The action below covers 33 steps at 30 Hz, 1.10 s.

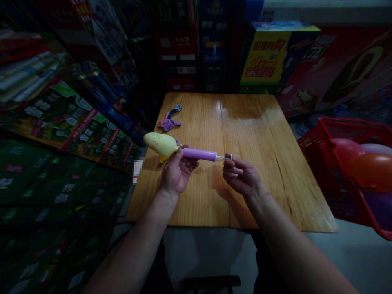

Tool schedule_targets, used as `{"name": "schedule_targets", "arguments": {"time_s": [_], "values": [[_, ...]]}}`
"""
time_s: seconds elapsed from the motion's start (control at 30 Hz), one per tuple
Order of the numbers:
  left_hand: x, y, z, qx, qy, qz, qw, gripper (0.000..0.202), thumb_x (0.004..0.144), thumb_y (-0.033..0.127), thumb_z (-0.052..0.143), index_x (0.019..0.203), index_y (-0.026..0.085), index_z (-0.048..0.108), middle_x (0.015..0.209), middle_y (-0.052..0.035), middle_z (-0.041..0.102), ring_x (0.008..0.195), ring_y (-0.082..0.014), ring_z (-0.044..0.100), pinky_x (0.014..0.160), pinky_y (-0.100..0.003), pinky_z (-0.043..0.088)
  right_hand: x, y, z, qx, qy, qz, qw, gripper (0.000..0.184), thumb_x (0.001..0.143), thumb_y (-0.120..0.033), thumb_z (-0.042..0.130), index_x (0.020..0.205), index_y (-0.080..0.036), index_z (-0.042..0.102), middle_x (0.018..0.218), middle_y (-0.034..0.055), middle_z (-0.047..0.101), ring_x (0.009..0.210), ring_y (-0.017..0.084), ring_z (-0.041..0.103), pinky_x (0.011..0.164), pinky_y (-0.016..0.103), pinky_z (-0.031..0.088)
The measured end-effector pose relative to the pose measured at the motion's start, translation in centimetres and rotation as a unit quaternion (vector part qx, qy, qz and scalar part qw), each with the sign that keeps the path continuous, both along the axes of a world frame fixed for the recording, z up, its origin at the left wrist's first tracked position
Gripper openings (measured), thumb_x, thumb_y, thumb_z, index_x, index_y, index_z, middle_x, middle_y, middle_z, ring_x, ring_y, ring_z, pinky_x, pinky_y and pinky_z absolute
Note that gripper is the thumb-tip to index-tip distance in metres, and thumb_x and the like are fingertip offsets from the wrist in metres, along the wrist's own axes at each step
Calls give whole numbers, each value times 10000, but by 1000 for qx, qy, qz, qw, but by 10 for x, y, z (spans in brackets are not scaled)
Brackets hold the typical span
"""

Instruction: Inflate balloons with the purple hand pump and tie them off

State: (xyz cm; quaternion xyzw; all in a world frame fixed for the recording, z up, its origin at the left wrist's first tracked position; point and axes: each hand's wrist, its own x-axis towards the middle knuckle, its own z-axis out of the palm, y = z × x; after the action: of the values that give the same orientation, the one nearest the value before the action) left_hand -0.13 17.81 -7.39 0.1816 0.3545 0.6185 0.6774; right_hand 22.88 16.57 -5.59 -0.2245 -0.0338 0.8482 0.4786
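A purple hand pump [199, 154] lies level above the wooden table [245, 134]. On its left tip sits a partly blown-up yellow balloon [159, 143]. My left hand [177, 170] is closed round the pump's front end, where the balloon's neck meets it. My right hand [240, 173] pinches the small handle of the pump's thin metal rod, which is pulled out a little.
Several flat balloons [170, 119], purple and blue, lie on the table's far left. A red basket [343, 163] with inflated balloons stands at the right. Stacked cartons [269, 57] and printed boxes crowd the back and left.
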Motion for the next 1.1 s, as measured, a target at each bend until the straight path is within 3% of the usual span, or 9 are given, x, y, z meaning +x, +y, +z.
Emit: {"name": "schedule_targets", "arguments": {"time_s": [0.13,0.3,0.43,0.6,0.73,0.9,1.1], "values": [[-6,0,4,46,24,45,998,361,882,447,701,1151,211,648,1053,-84,752,895,-184,732,735,-278,585,7,0,3,30,1,-25,999,151,974,-94,498,937,-140,637,647,-56,581,376,-3,307,416,105,356],[10,-12,2,32,19,-46,998,410,885,467,692,1205,228,602,1098,-104,747,928,-229,741,724,-334,608,-13,-8,-10,6,8,6,1000,112,965,-111,532,979,-132,641,664,-44,597,387,3,324,417,115,362],[18,-15,0,32,4,-68,997,385,900,458,677,1209,242,601,1120,-93,741,986,-251,736,792,-394,613,-17,-8,-12,-10,28,-6,1000,116,974,-108,521,975,-140,632,700,-32,624,400,3,353,437,110,393],[7,-6,-1,-4,-8,-27,1000,370,876,434,712,1160,207,643,945,-56,750,875,-210,749,790,-347,606,-2,-2,-6,13,14,7,1000,139,965,-82,517,982,-154,634,700,-45,625,406,-3,358,449,96,399],[-3,-1,2,22,15,30,999,360,872,426,717,1154,212,653,988,-60,751,832,-190,744,709,-296,597,5,-2,-1,22,-2,-30,999,146,973,-94,511,958,-152,643,677,-55,605,383,-6,328,424,95,375],[11,-13,0,8,9,-31,999,377,868,450,719,1160,226,641,1009,-67,755,870,-234,750,681,-325,603,-12,-7,-10,-26,7,-23,999,107,972,-109,534,944,-135,635,647,-54,594,361,-3,299,395,109,361],[15,-10,-6,8,15,-26,1000,337,888,437,698,1147,223,664,963,-55,752,845,-216,749,692,-311,594,-20,-5,-15,-7,32,-5,999,108,981,-102,515,984,-133,619,688,-41,615,380,-8,355,427,101,391]]}}
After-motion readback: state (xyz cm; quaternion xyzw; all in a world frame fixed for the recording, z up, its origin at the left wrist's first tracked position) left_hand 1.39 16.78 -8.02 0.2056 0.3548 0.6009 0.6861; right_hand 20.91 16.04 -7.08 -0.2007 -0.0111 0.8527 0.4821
